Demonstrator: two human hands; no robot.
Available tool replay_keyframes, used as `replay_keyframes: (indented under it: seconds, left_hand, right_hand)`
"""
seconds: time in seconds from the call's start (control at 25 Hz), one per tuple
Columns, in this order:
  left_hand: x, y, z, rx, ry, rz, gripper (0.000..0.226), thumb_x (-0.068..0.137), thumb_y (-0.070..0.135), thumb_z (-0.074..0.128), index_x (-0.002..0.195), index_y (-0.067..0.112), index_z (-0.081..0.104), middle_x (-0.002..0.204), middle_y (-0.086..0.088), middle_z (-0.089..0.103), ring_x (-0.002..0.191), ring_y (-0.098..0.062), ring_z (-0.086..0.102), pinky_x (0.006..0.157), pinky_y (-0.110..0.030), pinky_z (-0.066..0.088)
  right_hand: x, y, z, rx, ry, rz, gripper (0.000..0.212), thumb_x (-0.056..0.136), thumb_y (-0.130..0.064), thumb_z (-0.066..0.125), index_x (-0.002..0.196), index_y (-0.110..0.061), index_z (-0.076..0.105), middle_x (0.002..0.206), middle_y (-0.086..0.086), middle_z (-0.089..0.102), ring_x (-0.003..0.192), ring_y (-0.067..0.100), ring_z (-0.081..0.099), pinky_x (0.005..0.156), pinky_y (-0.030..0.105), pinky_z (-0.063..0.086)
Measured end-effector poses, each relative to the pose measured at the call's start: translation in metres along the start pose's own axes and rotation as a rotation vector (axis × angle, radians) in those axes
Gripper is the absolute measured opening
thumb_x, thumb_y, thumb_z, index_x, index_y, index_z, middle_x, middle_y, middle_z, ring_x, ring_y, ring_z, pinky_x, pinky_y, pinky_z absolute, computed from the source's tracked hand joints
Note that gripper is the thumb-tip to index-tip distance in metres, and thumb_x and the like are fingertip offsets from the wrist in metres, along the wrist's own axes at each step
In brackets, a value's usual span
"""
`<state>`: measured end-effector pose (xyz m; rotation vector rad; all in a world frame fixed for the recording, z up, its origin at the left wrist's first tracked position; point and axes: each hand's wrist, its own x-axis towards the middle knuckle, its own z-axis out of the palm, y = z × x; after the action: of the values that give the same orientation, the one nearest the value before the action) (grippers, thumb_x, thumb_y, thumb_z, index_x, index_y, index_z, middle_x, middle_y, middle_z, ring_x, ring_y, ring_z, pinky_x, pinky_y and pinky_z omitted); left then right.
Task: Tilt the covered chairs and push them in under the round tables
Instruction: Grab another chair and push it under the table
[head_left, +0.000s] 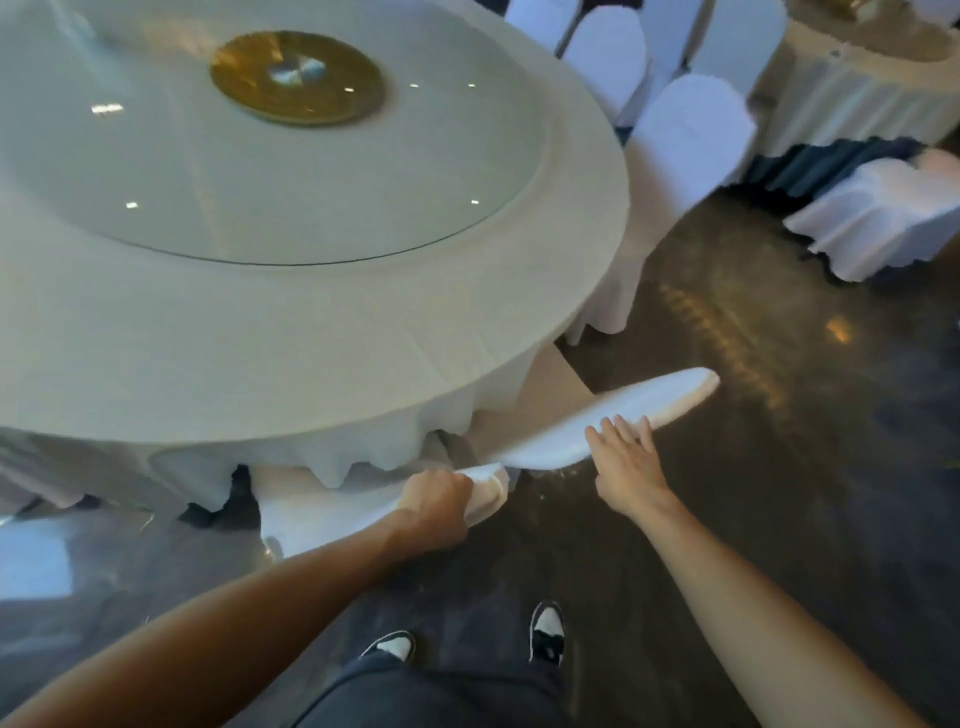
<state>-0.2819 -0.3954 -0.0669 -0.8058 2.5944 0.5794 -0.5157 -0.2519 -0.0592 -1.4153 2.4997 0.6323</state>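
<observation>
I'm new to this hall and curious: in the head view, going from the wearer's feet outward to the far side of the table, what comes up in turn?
Shoes → left hand gripping the covered chair's back → table's skirted near edge → glass turntable → gold centre disc.

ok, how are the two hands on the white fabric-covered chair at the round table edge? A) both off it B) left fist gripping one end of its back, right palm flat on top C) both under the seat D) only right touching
B: the left hand is closed on the near end of the white fabric-covered chair, the right hand lies open on its top edge.
</observation>
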Motion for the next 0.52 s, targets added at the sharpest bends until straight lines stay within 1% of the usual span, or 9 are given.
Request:
replay_keyframes:
  seconds: [0.08,0.16,0.2,0.24,0.28,0.36,0.52]
  left_hand:
    - [-0.002,0.008,0.003,-0.002,0.048,-0.069,0.035,0.085,0.037,0.066,0.115,0.018,0.064,0.109,-0.005,0.069,0.096,-0.024,0.067,0.084,-0.035,0.053]
    - [-0.010,0.019,0.006,-0.036,0.119,-0.139,0.036,0.082,0.040,0.066,0.112,0.020,0.067,0.106,-0.005,0.071,0.095,-0.026,0.068,0.081,-0.035,0.053]
    - [-0.014,0.025,0.007,-0.043,0.140,-0.190,0.035,0.081,0.039,0.066,0.112,0.022,0.067,0.104,-0.006,0.072,0.094,-0.027,0.068,0.078,-0.034,0.052]
    - [-0.016,0.028,0.007,-0.044,0.163,-0.233,0.034,0.080,0.038,0.066,0.111,0.025,0.068,0.102,-0.005,0.072,0.092,-0.026,0.068,0.076,-0.033,0.050]
    - [-0.017,0.034,0.008,-0.043,0.191,-0.288,0.033,0.080,0.038,0.065,0.111,0.028,0.068,0.100,-0.003,0.072,0.089,-0.025,0.068,0.073,-0.032,0.049]
    - [-0.018,0.040,0.010,-0.053,0.240,-0.364,0.033,0.079,0.039,0.065,0.111,0.033,0.069,0.096,0.001,0.073,0.083,-0.022,0.067,0.071,-0.032,0.050]
    - [-0.014,0.049,0.010,-0.032,0.272,-0.416,0.033,0.082,0.036,0.064,0.114,0.037,0.070,0.091,0.003,0.073,0.078,-0.019,0.065,0.069,-0.031,0.048]
  right_hand:
    - [0.014,0.028,0.013,-0.082,0.065,-0.064,0.060,0.072,-0.016,0.072,0.129,-0.014,0.053,0.127,0.010,0.056,0.127,0.031,0.044,0.113,0.059,0.014]
    - [0.032,0.052,0.019,-0.111,0.105,-0.135,0.048,0.064,-0.009,0.074,0.111,-0.012,0.066,0.104,0.011,0.066,0.106,0.033,0.057,0.108,0.059,0.024]
    - [0.040,0.063,0.018,-0.113,0.114,-0.157,0.041,0.065,-0.009,0.072,0.105,-0.013,0.069,0.097,0.009,0.068,0.099,0.033,0.060,0.104,0.057,0.030]
    - [0.046,0.068,0.017,-0.120,0.093,-0.167,0.035,0.067,-0.012,0.070,0.101,-0.016,0.069,0.093,0.006,0.069,0.094,0.031,0.061,0.099,0.052,0.035]
    - [0.050,0.074,0.016,-0.124,0.067,-0.196,0.030,0.071,-0.015,0.068,0.101,-0.018,0.069,0.093,0.004,0.070,0.093,0.030,0.062,0.092,0.047,0.039]
    - [0.056,0.079,0.018,-0.112,0.054,-0.257,0.026,0.076,-0.020,0.066,0.102,-0.021,0.067,0.097,0.001,0.070,0.095,0.028,0.060,0.082,0.041,0.039]
    - [0.065,0.081,0.017,-0.092,0.065,-0.308,0.025,0.080,-0.027,0.064,0.104,-0.025,0.065,0.102,-0.001,0.068,0.098,0.024,0.059,0.081,0.039,0.037]
